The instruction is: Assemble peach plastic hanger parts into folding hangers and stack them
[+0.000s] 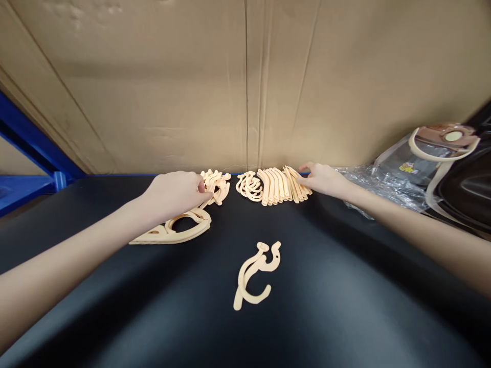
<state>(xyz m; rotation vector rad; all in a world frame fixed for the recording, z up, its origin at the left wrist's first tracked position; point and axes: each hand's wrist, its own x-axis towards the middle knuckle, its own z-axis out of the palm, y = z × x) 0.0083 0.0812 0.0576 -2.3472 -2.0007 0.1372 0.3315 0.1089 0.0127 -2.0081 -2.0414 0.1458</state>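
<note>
My left hand (174,194) is at the far left of the black table, its fingers curled against a small heap of beige hanger parts (221,191). Whatever its fingertips hold is hidden. Just below that hand lie flat, folded-looking beige hangers (187,234), stacked together. My right hand (324,179) reaches to the right end of a row of curved beige hanger arms (274,186); its thumb and forefinger are apart, the lower fingertip at the last arms. Beside that row sits a bunch of beige hooks (249,186). Nearer me lie a loose hook (256,298) and a hanger arm (238,296), overlapping.
Cardboard (184,102) stands upright along the table's back edge. At the right are crumpled clear plastic (391,189), a grey tumbler with a brown lid (406,158) and a black bag-like item (468,179). A blue metal frame (30,145) is at the left.
</note>
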